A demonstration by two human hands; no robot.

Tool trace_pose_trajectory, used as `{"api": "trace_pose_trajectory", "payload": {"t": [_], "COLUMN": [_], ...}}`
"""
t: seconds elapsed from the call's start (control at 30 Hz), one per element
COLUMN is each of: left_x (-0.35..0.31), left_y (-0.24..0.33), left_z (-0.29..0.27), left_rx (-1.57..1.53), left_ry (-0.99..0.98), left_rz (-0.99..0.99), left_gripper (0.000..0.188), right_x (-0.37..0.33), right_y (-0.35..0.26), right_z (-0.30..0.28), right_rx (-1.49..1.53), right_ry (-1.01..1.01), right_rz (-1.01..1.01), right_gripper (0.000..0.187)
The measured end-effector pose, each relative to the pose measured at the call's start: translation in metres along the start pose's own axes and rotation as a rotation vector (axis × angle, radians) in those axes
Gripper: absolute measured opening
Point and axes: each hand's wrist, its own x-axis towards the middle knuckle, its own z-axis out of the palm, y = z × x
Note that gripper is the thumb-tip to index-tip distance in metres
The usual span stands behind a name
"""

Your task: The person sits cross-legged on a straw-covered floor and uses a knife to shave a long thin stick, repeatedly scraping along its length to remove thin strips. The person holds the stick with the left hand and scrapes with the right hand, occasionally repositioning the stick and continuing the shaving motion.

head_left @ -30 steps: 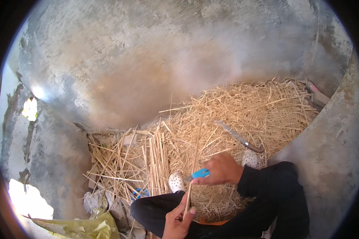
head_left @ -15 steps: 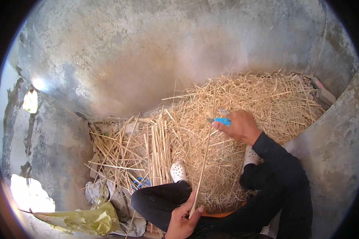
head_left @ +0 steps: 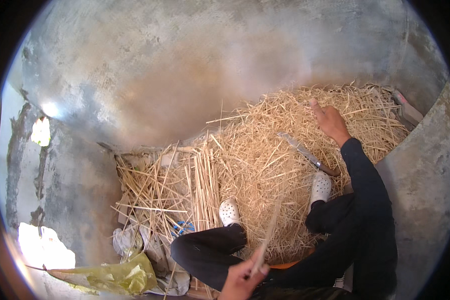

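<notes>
I held one pale strip (head_left: 270,235) in my left hand (head_left: 242,280).
Slender, straw-coloured and gripped at its near end, it slanted away and rightward over the shavings heap (head_left: 260,170), its far length blurred.

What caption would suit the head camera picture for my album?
Left hand holding a thin strip, right hand extended over a heap of straw-coloured shavings where a long-bladed tool lies.
</notes>
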Motion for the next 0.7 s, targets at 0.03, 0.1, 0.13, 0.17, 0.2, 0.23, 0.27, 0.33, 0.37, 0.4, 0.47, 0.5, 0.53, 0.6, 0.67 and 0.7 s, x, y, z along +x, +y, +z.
{"api": "trace_pose_trajectory", "payload": {"t": [0.03, 0.1, 0.13, 0.17, 0.2, 0.23, 0.27, 0.33, 0.37, 0.4, 0.47, 0.5, 0.53, 0.6, 0.67, 0.7], "left_x": [0.013, 0.033, 0.04, 0.044, 0.046, 0.045, 0.043, 0.039, 0.037, 0.036, 0.037, 0.038, 0.042, 0.042, 0.039, 0.037], "left_y": [0.001, -0.022, -0.024, -0.02, -0.015, -0.012, -0.009, -0.007, -0.008, -0.008, -0.008, -0.009, -0.008, -0.007, -0.008, -0.006], "left_z": [-0.005, -0.025, -0.031, -0.031, -0.031, -0.029, -0.025, -0.022, -0.021, -0.018, -0.013, -0.013, -0.015, -0.015, -0.015, -0.011], "left_rx": [-0.071, -0.412, -0.544, -0.644, -0.735, -0.725, -0.712, -0.686, -0.674, -0.671, -0.693, -0.708, -0.717, -0.709, -0.666, -0.624], "left_ry": [0.037, 0.065, 0.0, -0.043, -0.077, -0.084, -0.095, -0.119, -0.13, -0.142, -0.142, -0.13, -0.125, -0.106, -0.086, -0.095], "left_rz": [-0.025, 0.018, 0.047, 0.045, 0.046, 0.046, 0.042, 0.024, 0.014, 0.006, -0.007, -0.009, -0.012, 0.001, -0.008, -0.021], "left_gripper": [0.048, 0.053, 0.051, 0.05, 0.049, 0.049, 0.049, 0.049, 0.049, 0.05, 0.049, 0.05, 0.051, 0.051, 0.052, 0.052], "right_x": [-0.007, -0.037, -0.057, -0.087, -0.119, -0.138, -0.138, -0.138, -0.121, -0.107, -0.089, -0.096, -0.112, -0.146, -0.13, -0.106], "right_y": [-0.008, -0.035, -0.042, -0.065, -0.086, -0.1, -0.104, -0.108, -0.101, -0.095, -0.085, -0.084, -0.089, -0.103, -0.101, -0.089], "right_z": [-0.002, 0.005, 0.014, 0.016, 0.018, 0.02, 0.019, 0.019, 0.022, 0.019, 0.01, 0.018, 0.019, 0.027, 0.025, 0.022], "right_rx": [0.019, 0.188, 0.075, 0.176, 0.078, -0.016, -0.069, -0.176, -0.085, -0.081, -0.094, -0.054, -0.035, 0.038, -0.041, -0.087], "right_ry": [-0.045, -0.186, -0.249, -0.288, -0.363, -0.438, -0.436, -0.434, -0.365, -0.339, -0.281, -0.274, -0.258, -0.256, -0.3, -0.29], "right_rz": [0.046, -0.158, -0.31, -0.486, -0.589, -0.696, -0.703, -0.708, -0.533, -0.47, -0.344, -0.431, -0.545, -0.777, -0.649, -0.524], "right_gripper": [0.077, 0.074, 0.066, 0.063, 0.065, 0.068, 0.07, 0.073, 0.088, 0.088, 0.087, 0.085, 0.083, 0.079, 0.08, 0.081]}}
